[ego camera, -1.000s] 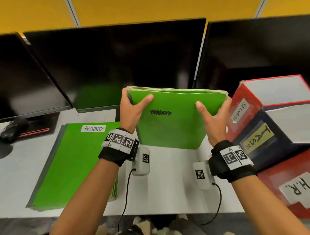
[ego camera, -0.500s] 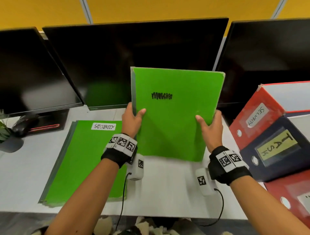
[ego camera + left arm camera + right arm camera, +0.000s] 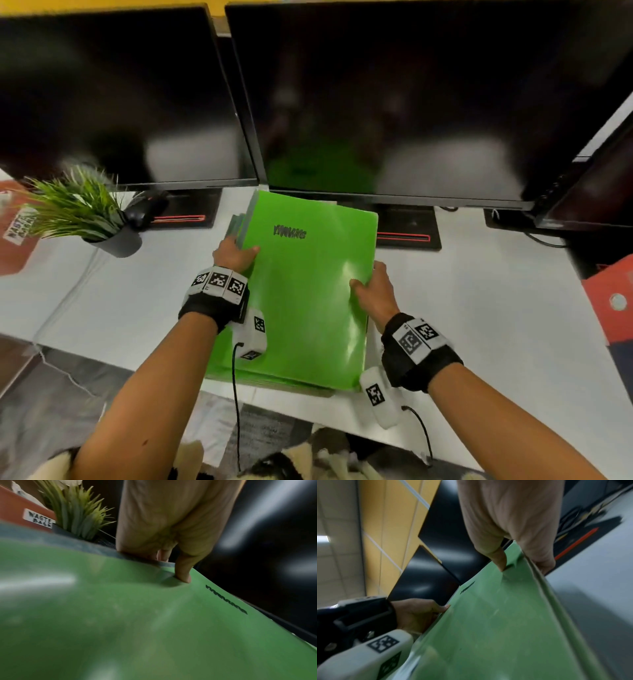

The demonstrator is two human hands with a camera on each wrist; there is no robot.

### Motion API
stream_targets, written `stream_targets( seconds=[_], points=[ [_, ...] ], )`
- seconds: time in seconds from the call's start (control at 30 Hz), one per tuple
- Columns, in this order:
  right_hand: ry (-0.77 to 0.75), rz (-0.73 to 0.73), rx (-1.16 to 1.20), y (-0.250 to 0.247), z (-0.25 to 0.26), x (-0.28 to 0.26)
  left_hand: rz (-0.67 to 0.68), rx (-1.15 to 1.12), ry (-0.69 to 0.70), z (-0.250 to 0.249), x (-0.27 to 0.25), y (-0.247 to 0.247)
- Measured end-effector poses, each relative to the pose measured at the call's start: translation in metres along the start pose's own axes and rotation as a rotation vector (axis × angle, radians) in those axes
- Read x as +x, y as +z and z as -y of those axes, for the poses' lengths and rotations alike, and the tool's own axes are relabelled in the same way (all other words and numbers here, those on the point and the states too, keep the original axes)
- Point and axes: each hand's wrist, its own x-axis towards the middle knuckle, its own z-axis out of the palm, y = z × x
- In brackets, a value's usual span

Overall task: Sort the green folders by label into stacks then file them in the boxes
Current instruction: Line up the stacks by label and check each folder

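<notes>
I'm gripping the folder bundle [image 3: 308, 291] with both hands, left hand [image 3: 234, 255], right hand [image 3: 373, 294], long axis running toward the monitor [image 3: 394, 102], directly over the stack [image 3: 274, 380].

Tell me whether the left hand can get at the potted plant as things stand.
Probably not at once: the left hand grips the green folders together with the right hand. Nothing stands between it and the plant on its left, so it looks reachable once it lets go.

green folders [image 3: 308, 294], black scribbled label [image 3: 289, 232]
</notes>
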Motion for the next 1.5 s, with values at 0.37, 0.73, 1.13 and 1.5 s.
stream_targets(
  seconds=[0.37,0.73,1.13,1.5],
  points=[
    [0.073,0.132,-0.261,0.046,-0.010,0.008,0.096,0.159,-0.187,0.056,0.051,-0.005],
    [0.117,0.124,-0.200,0.029,-0.039,-0.010,0.242,0.170,-0.153,0.041,0.019,0.020],
    [0.279,-0.034,-0.280,-0.122,-0.113,-0.047,0.317,0.238,0.014,-0.041,-0.104,0.134],
    [0.313,-0.081,-0.253,-0.255,-0.152,-0.049,0.297,0.069,0.063,-0.114,-0.185,0.230]
  ],
)
